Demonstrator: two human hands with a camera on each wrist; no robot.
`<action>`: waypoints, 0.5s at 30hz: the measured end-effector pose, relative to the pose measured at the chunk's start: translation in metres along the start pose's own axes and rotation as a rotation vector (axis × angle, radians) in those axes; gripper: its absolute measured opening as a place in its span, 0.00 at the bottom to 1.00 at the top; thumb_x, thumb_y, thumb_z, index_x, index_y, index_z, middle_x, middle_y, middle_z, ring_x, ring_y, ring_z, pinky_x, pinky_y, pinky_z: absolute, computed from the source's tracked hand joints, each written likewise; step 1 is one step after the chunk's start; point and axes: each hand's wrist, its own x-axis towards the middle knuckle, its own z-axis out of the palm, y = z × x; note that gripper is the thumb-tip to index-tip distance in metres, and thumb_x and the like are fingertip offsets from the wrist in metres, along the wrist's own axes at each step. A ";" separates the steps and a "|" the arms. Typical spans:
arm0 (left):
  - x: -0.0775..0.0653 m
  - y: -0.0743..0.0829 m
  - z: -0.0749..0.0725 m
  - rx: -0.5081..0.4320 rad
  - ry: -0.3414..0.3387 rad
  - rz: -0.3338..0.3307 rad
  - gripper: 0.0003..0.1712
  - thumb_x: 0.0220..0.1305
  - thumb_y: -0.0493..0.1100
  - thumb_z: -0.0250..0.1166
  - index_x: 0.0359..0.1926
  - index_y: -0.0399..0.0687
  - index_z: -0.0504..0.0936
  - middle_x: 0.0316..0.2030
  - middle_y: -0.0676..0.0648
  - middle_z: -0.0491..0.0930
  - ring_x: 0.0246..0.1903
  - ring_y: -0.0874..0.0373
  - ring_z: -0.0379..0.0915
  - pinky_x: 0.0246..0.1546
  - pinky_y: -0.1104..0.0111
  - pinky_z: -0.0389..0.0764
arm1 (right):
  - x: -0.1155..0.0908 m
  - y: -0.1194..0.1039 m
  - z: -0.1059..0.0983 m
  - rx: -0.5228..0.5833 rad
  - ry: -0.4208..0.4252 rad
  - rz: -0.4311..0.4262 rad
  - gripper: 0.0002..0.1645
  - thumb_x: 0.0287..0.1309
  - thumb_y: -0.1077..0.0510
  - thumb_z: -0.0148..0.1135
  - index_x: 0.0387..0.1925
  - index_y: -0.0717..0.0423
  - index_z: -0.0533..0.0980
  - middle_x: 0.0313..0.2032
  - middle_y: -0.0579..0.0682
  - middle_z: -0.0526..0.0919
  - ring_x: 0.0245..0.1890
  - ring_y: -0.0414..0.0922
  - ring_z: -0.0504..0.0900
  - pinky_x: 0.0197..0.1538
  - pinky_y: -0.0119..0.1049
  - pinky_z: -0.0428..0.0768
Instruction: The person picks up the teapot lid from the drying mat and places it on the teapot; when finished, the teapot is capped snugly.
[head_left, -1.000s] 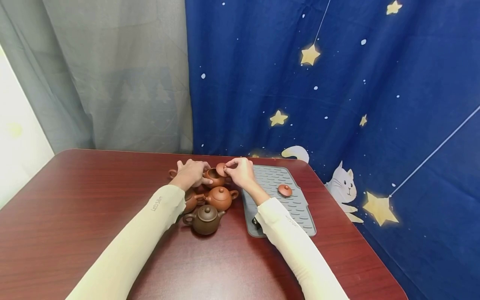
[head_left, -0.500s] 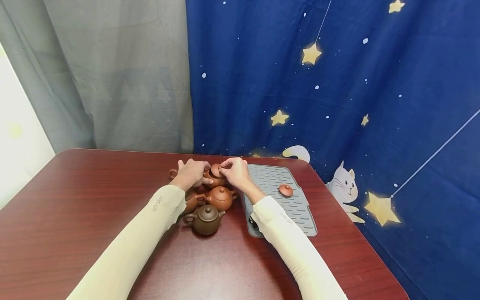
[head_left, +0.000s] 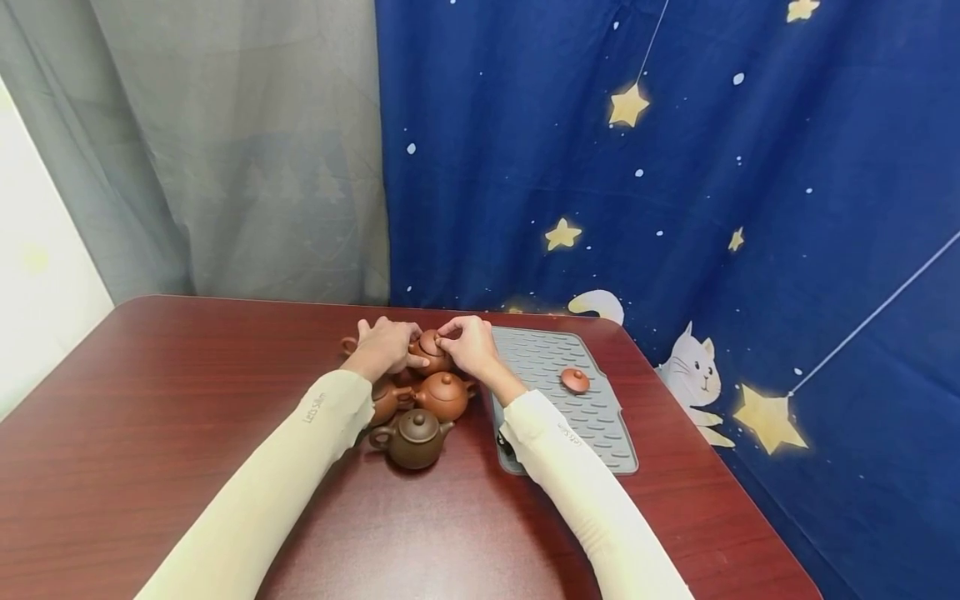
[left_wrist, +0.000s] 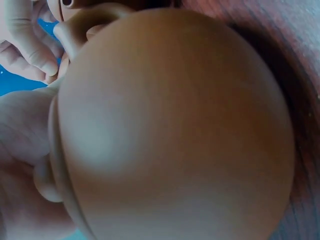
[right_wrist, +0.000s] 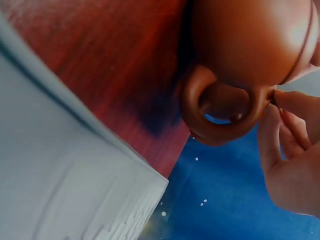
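Observation:
At the back of the teapot cluster, a reddish-brown clay teapot (head_left: 438, 363) stands on the table. My left hand (head_left: 384, 347) holds its left side between thumb and fingers. With thumb and fingertips my right hand (head_left: 471, 343) pinches the knob of a lid (head_left: 428, 342), which sits over that teapot's mouth; whether it is fully seated I cannot tell. Another lidded clay teapot (head_left: 444, 395) stands in front. The left wrist view is filled by a teapot's round body (left_wrist: 175, 125). In the right wrist view a teapot's looped handle (right_wrist: 220, 135) partly hides what the right fingers touch.
A dark brown teapot (head_left: 417, 437) stands nearest, beside another reddish teapot (head_left: 384, 403) partly under the left sleeve. On the right lies a grey ridged mat (head_left: 600, 425) bearing a loose reddish lid (head_left: 575, 381). A small dark object is mostly hidden by the right sleeve.
My right hand has brought the lid left and down from a tilted position beside the opening onto the teapot's mouth. The left hand stays in place on the teapot.

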 end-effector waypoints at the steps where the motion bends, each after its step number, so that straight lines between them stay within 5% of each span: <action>1: 0.000 0.000 0.000 0.003 0.000 0.000 0.34 0.59 0.60 0.70 0.63 0.52 0.76 0.56 0.48 0.80 0.58 0.42 0.64 0.55 0.45 0.54 | 0.000 0.001 0.001 -0.004 -0.001 -0.003 0.04 0.55 0.55 0.74 0.32 0.50 0.88 0.34 0.44 0.89 0.37 0.44 0.82 0.43 0.36 0.77; 11: -0.001 0.000 0.000 0.002 0.003 -0.007 0.33 0.59 0.60 0.70 0.62 0.53 0.77 0.55 0.48 0.81 0.57 0.43 0.64 0.55 0.45 0.54 | 0.000 0.002 0.004 -0.006 -0.012 -0.002 0.03 0.56 0.56 0.73 0.34 0.49 0.88 0.36 0.44 0.89 0.47 0.47 0.82 0.52 0.40 0.76; 15: -0.002 0.000 0.000 0.010 0.004 0.002 0.34 0.59 0.61 0.70 0.62 0.52 0.77 0.54 0.49 0.82 0.56 0.43 0.65 0.55 0.45 0.54 | -0.003 0.007 0.004 0.004 -0.021 -0.017 0.05 0.56 0.61 0.72 0.35 0.51 0.88 0.37 0.45 0.89 0.43 0.47 0.83 0.48 0.40 0.77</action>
